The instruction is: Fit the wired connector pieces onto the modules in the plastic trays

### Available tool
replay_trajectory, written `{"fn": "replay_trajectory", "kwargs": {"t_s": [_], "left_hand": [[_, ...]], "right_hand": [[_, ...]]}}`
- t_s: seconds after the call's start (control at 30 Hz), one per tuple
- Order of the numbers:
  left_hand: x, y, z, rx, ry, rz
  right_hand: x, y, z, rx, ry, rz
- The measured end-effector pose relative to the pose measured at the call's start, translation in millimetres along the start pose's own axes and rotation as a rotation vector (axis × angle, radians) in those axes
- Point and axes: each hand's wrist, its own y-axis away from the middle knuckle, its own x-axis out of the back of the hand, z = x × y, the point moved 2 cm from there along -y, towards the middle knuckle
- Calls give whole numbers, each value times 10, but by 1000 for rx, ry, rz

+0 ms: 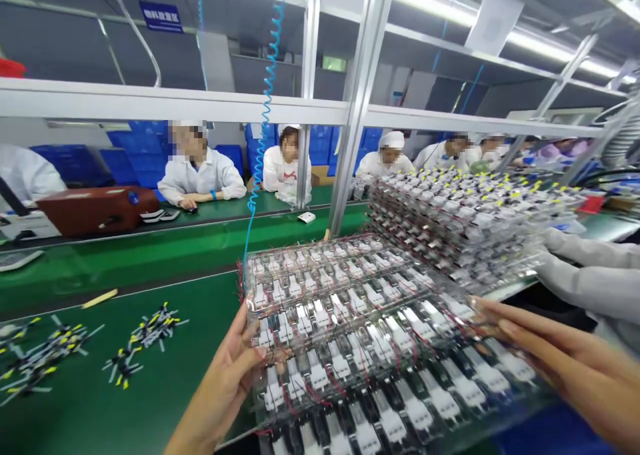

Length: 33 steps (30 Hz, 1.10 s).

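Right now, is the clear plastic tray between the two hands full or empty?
Full, as far as visible: each pocket of the clear plastic tray holds a small white part.

- tray (pixel 360 321) in front, between left hand (pixel 225 381) and right hand (pixel 565 361)
- stack of trays (pixel 465 221) behind it, to the right
- loose parts (pixel 150 331) on bench (pixel 150 401), left of tray
- case (pixel 97 209) far left, behind the parts

Two hands (pixel 225 381), two tray stacks (pixel 350 308), one case (pixel 95 209).
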Motion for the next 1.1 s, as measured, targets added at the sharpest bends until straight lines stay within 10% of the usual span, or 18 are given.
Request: {"fn": "replay_trajectory", "kwargs": {"t_s": [0.3, 0.67, 1.1], "left_hand": [[137, -83, -83, -198, -65, 287], [159, -94, -332, -382, -461, 583], [428, -18, -777, -399, -992, 664]], "right_hand": [[-955, -1106, -904, 203, 4, -337], [-1704, -1935, -885, 273, -97, -596], [-2157, -2406, -566, 334, 81, -686]]}}
